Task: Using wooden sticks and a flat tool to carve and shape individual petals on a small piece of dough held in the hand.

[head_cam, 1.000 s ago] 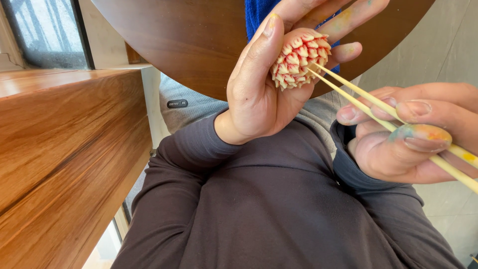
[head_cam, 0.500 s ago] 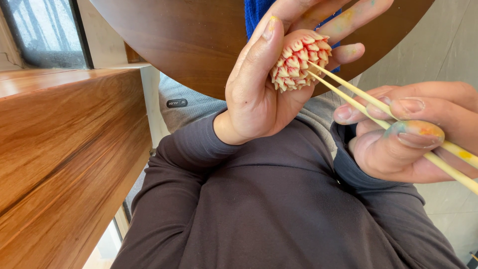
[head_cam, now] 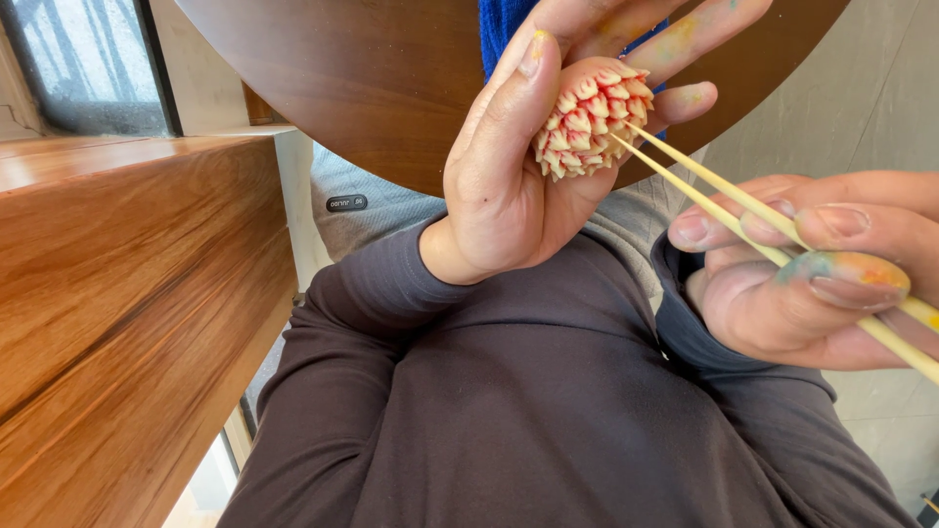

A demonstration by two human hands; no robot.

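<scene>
Head view, only one view. Left hand (head_cam: 509,186) was raised in front of the chest, palm toward the camera, cupped around a small bud (head_cam: 590,119): cream scales with red-pink edges, layered like petals. Thumb pressed along the bud's left side, other fingers curled behind and above it, paint smudges on those fingers. So left hand was grasping the bud, bud sat in the upper middle of the frame, just under the tabletop (head_cam: 372,78) edge.

Right hand (head_cam: 792,284) was lower right, fingers closed round two thin pale sticks (head_cam: 724,196). Thumb lay on top of the sticks, index and other fingers under them; thumb tip had blue, yellow and orange paint on it. Sticks ran diagonally up-left from the right hand, tips touching the bud's right side, going in among the scales. How deep they went, could not tell. Lower end of the sticks left the frame at the right edge.

Both arms wore dark grey sleeves (head_cam: 391,293), same dark top filled the lower middle of the frame. Grey trousers (head_cam: 381,205) showed above the left wrist. Round dark-brown tabletop spanned the top of the frame, a bit of blue cloth (head_cam: 504,24) behind the left fingers. Wooden ledge (head_cam: 127,293), warm orange grain, took up the left side. Window (head_cam: 83,59) in the top left corner. Pale floor on the right, behind the right hand.
</scene>
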